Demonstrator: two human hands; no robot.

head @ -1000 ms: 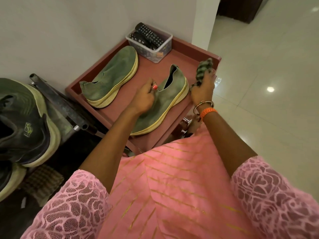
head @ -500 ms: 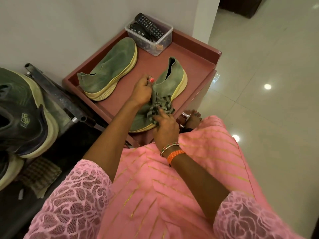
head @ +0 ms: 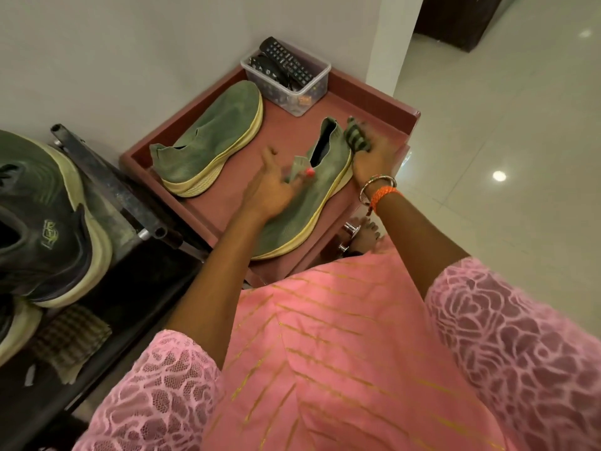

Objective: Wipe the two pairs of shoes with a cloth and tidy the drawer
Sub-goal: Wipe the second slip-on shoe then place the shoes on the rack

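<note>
Shoes of the darker pair (head: 45, 219) lie at the far left on a black rack (head: 107, 187), with a checked rag (head: 70, 341) below them; they look dusty, so I judge their wiping is not done. To the right stands the open red drawer (head: 374, 92), and in it the green pair: the far shoe (head: 211, 135) lies near the wall, probably put aside to give room. The near shoe (head: 302, 196) is at the front edge, close to the person, so it is easy to reach. The left hand (head: 276, 187) rests on its upper with the fingers spread, it seems to keep the shoe steady; the blur hides if it grips. At the heel side the right hand (head: 374, 157) is clamped on a bunched striped cloth (head: 357, 138), ready for a stroke along the shoe. In the back corner a clear box (head: 289, 83) with remote controls (head: 286, 61) stands out of the way
</note>
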